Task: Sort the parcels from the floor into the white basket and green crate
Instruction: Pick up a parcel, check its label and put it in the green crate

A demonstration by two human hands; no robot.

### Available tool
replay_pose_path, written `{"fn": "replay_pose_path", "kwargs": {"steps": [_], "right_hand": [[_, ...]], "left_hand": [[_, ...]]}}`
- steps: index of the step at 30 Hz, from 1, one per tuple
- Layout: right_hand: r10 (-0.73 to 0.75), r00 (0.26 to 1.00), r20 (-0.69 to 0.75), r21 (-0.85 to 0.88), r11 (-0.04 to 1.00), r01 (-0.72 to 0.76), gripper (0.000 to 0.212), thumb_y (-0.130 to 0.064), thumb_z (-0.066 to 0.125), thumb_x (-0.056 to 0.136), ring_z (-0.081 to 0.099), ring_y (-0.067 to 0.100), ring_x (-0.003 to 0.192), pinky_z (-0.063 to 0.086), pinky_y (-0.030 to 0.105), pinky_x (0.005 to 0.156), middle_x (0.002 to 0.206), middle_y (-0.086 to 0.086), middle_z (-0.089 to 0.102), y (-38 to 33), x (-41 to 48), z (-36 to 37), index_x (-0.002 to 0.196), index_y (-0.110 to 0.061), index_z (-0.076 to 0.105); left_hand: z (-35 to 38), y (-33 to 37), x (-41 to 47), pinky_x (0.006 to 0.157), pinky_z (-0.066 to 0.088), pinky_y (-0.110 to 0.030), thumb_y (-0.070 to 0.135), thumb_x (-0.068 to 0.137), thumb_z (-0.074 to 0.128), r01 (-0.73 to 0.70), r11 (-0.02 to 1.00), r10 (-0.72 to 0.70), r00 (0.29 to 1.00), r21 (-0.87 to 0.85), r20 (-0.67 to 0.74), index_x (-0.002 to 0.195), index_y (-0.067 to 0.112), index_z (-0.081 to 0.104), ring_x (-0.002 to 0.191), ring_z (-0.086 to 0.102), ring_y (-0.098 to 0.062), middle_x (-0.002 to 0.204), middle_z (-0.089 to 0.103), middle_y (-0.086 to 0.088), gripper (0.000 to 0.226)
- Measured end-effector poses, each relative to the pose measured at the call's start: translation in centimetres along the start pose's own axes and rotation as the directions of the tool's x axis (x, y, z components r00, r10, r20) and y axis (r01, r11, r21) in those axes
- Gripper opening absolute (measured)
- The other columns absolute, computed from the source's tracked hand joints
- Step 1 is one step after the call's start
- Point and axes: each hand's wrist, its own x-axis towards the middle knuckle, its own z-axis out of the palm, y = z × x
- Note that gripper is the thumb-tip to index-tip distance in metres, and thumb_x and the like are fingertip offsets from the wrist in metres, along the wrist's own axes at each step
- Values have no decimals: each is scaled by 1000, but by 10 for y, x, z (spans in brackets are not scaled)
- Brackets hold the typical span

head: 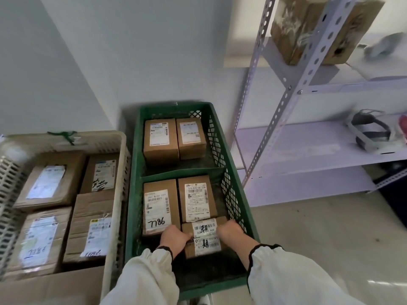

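White sleeves, then left hand [175,237] and right hand [231,233] gripped small parcel [206,236] by its sides, low in green crate [134,194] near compartment. Other boxes lay beyond; white basket [118,194] sat left.

The green crate [134,194] is dark green, and its right wall is a diamond lattice. The white basket [113,227] is cream-white with rows of slots along its left wall. A green cord [66,135] is knotted on its far rim. The parcels in both are brown cardboard with white labels printed in black bars and text. The near parcel [204,237] carries two such labels with bold black handwriting. The left parcel [159,208] shows "7786" in black marker. The left sleeve [145,276] and right sleeve [286,271] are white with black cuffs. The shelf rack [297,146] is pale grey, its uprights dotted with holes. The headset [370,133] on it is white and black. The floor [330,238] is beige.
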Motion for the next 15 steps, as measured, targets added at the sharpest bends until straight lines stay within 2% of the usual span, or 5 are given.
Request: {"fn": "replay_pose_path", "kwargs": {"steps": [2, 6, 11, 13, 15], "right_hand": [[0, 1000, 15, -8, 1000, 0, 24, -16, 45, 96, 58, 22, 110, 47, 24, 89, 121, 8, 59, -1, -1, -1, 116, -7, 53], [17, 996, 86, 46, 999, -21, 36, -15, 45, 95, 54, 27, 119, 44, 29, 96, 128, 15, 55, 2, 9, 2, 128, -1, 50], [78, 996, 39, 88, 993, -81, 30, -17, 48, 94, 60, 20, 98, 47, 23, 75, 116, 8, 60, 0, 15, 7, 122, -8, 52], [88, 995, 37, 81, 993, -91, 30, -17, 50, 93, 57, 19, 91, 46, 24, 74, 116, 8, 60, -1, 16, 8, 121, -8, 51], [86, 996, 31, 90, 992, -88, 26, -17, 51, 92, 59, 20, 94, 50, 26, 79, 114, 8, 61, -1, 17, 10, 116, -8, 54]], "left_hand": [[3, 0, 2, 79, 54, -36, 21, 80, 72, -2, 1000, 3, 998, 22, -56, 83, 8, 63, 84, 65, -26, 87, 69, -9, 16], [8, -1, 4, 76, 55, -35, 24, 80, 72, -2, 998, 12, 991, 71, -137, 81, 7, 66, 79, 65, -25, 80, 68, -8, 18], [14, -3, 4, 76, 54, -35, 25, 81, 71, -4, 994, 28, 976, 111, -215, 81, 9, 64, 80, 64, -25, 80, 66, -6, 17], [16, -5, 3, 73, 53, -33, 26, 83, 69, 1, 990, 34, 970, 142, -243, 82, 10, 62, 79, 63, -23, 80, 65, -5, 17], [17, -8, 4, 71, 53, -32, 25, 84, 67, 3, 987, 41, 962, 160, -270, 84, 12, 61, 80, 63, -23, 82, 65, -5, 15]]}}
